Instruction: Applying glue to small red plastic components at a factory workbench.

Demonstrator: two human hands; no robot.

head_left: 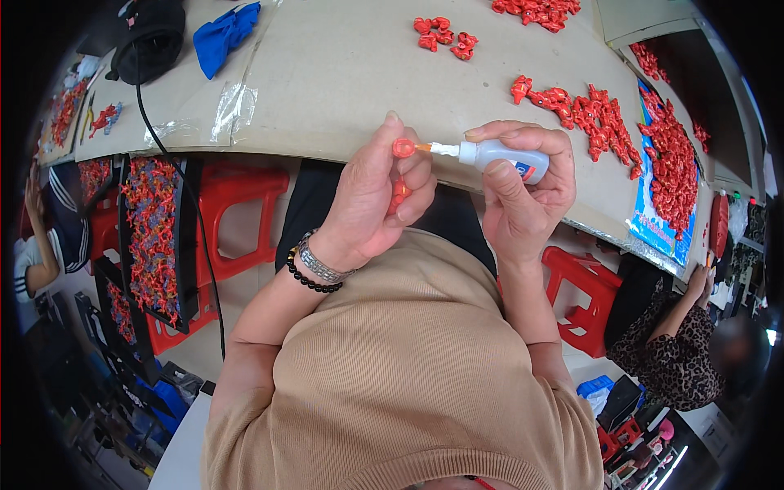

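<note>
Between the thumb and fingers of my left hand (377, 184) is a small red plastic figure part (403, 148), its round end turned up and to the right. More of the red shows between the lower fingers. My right hand (527, 175) grips a small translucent glue bottle (500, 155) with a white neck and an orange tip. The bottle lies nearly level, its tip pointing left at the round end of the red part. Whether tip and part touch, I cannot tell. Both hands are above the table's near edge, in front of my body.
Loose red parts (600, 122) lie on the table (343, 90) at right, with a larger heap (674, 175) on a blue sheet. A black cap (149, 41) and blue cloth (224, 39) are far left. Trays of figures (153, 237) and red stools (237, 216) stand left; another person (670, 351) sits right.
</note>
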